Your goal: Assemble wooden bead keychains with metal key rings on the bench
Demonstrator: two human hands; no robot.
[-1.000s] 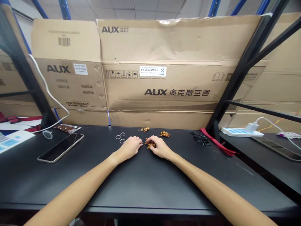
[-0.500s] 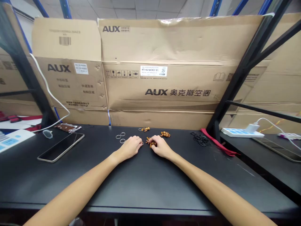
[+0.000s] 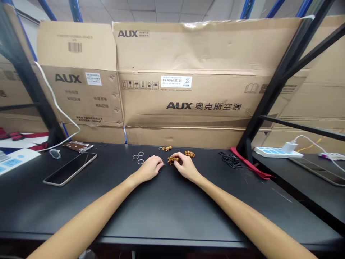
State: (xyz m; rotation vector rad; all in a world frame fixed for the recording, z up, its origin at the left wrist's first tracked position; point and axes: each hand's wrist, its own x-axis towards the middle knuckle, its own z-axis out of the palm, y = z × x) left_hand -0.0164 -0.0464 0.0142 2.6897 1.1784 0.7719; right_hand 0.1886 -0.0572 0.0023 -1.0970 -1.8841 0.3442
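Observation:
My right hand (image 3: 186, 166) has its thumb and fingers closed on a small shiny amber-brown charm (image 3: 171, 160), just above the black tabletop. The fingers hide part of the charm. To its left, my left hand (image 3: 151, 168) rests low with its fingers pinched together. A tiny bright bit shows at those fingertips, too small to name. Left of this hand lie a few silver split rings (image 3: 140, 162). Behind the hands sits another brown charm (image 3: 168, 148) with a ring at its left end. More brown charms (image 3: 190, 154) lie behind my right hand.
A heap of small black loops (image 3: 232, 161) lies to the right, beside a red strap (image 3: 250, 164). On the left are a phone (image 3: 70, 169), a brown packet (image 3: 78, 146) and a white power strip (image 3: 16, 162). Cardboard (image 3: 205, 136) stands along the back edge.
My right hand has shifted slightly up and away, and the brown charm in its fingers has turned and lifted a little. My left hand has hardly moved.

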